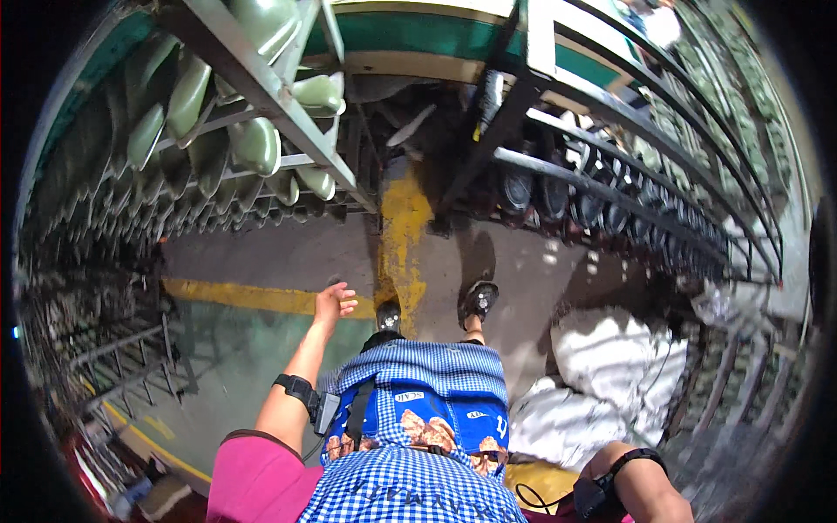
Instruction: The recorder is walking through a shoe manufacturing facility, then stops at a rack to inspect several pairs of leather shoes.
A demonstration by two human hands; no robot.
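Note:
My left hand (334,301) hangs over the floor in front of me, its fingers apart and nothing in them. It is nearest to the yellow floor line (253,295) and my left shoe (388,315), touching neither. At the lower right my right arm (647,490) is bent and wears a black strap; the right hand lies outside the picture. I wear a blue checked apron (405,479) with a printed pocket. My right shoe (479,300) is set forward on the grey floor.
At the left stands a metal rack (288,96) of green shoe-shaped forms. A dark rack (602,187) at the right carries rows of black shoes. White sacks (602,366) lie on the right, close to my side. A low metal frame (131,357) is at the far left.

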